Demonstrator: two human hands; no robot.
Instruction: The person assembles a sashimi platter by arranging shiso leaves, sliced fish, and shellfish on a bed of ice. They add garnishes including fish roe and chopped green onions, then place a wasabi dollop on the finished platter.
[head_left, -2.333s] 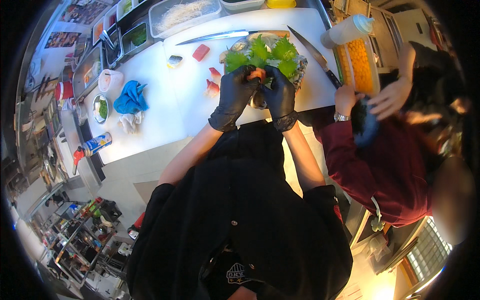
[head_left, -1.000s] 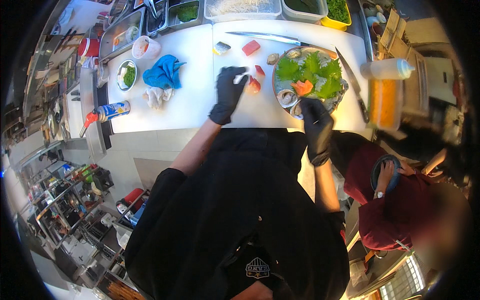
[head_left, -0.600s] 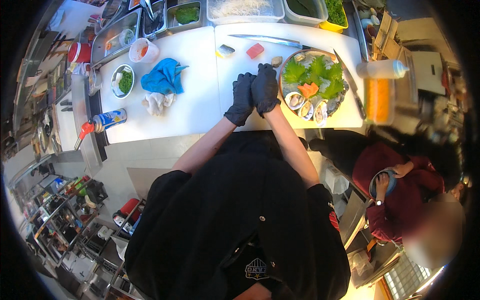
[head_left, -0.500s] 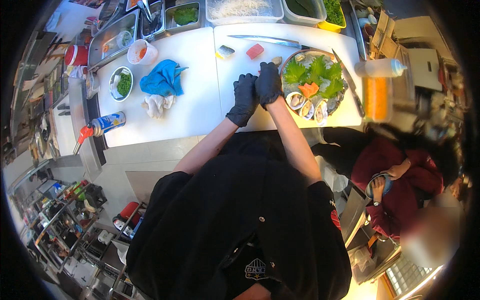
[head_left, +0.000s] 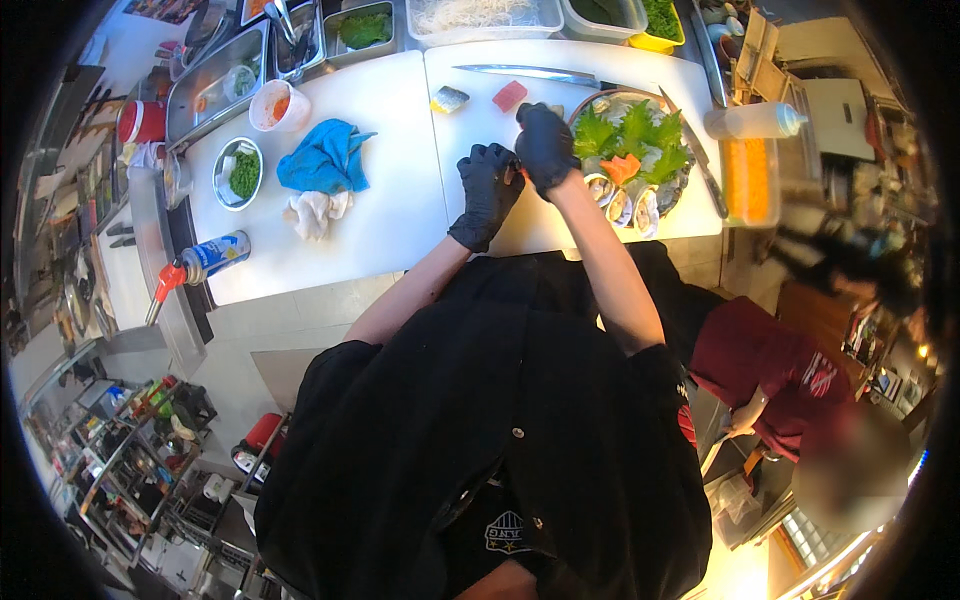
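Note:
My left hand (head_left: 487, 192), in a black glove, is closed with its fingers curled above the white cutting board (head_left: 400, 230). Close against it, my right hand (head_left: 547, 150), also gloved in black, is closed too. A small orange-red piece (head_left: 523, 174) shows between the two hands; the fingers cover most of it. Beyond them lie a red block of fish (head_left: 510, 96) and a silver-skinned fish piece (head_left: 448, 100). Just right of my right hand stands a round platter with green leaves (head_left: 637, 130), an orange fish slice (head_left: 621, 168) and several shellfish (head_left: 619, 208).
A long knife (head_left: 530, 73) lies at the back, another knife (head_left: 708, 180) beside the platter. To the left are a blue cloth (head_left: 325, 157), a bowl of chopped greens (head_left: 243, 175) and a torch (head_left: 213, 256). A person in maroon (head_left: 765, 370) stands behind right.
My hands have parted slightly, the right one shifting up and right, and the orange-red piece now shows between them. The person in maroon has turned, and the bowl they held is out of sight.

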